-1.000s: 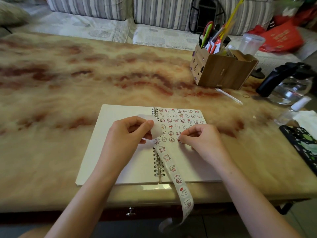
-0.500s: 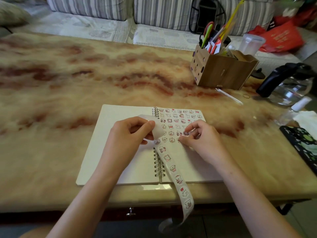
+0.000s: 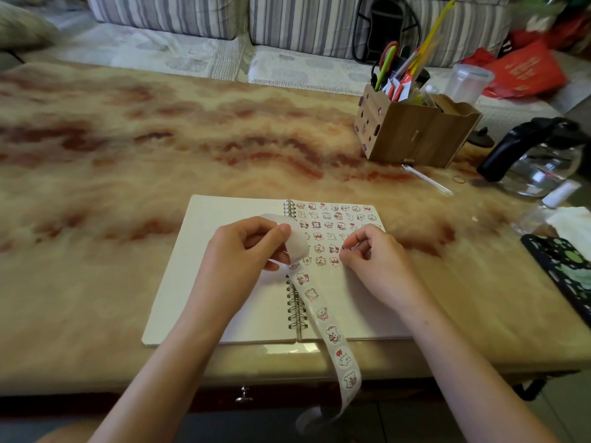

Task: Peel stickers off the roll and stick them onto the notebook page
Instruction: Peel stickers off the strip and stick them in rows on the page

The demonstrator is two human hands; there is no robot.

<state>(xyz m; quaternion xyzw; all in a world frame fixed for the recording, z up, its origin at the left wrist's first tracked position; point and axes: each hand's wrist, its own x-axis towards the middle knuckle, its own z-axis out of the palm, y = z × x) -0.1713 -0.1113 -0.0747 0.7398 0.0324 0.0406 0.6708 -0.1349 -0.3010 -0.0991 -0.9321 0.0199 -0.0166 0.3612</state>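
An open spiral notebook (image 3: pixel 224 282) lies on the marble table near its front edge. Rows of small cartoon stickers cover the upper part of its right page (image 3: pixel 332 225). My left hand (image 3: pixel 243 260) grips the white sticker strip (image 3: pixel 323 314) over the spiral binding, with the empty backing curling over my fingers. The strip runs down across the page and hangs off the table edge. My right hand (image 3: pixel 374 260) pinches a small sticker (image 3: pixel 344 248) between thumb and forefinger, at the right end of a sticker row on the right page.
A wooden desk organizer (image 3: pixel 412 132) with pens and scissors stands at the back right, a clear plastic cup (image 3: pixel 467 83) behind it. A glass kettle (image 3: pixel 540 161) with a black handle, a tissue (image 3: pixel 572 225) and a black-and-green patterned item (image 3: pixel 566 266) sit at the right edge.
My right hand has come off the strip with a sticker pinched in it and moved slightly up and right over the sticker rows. My left hand has kept its hold on the strip.
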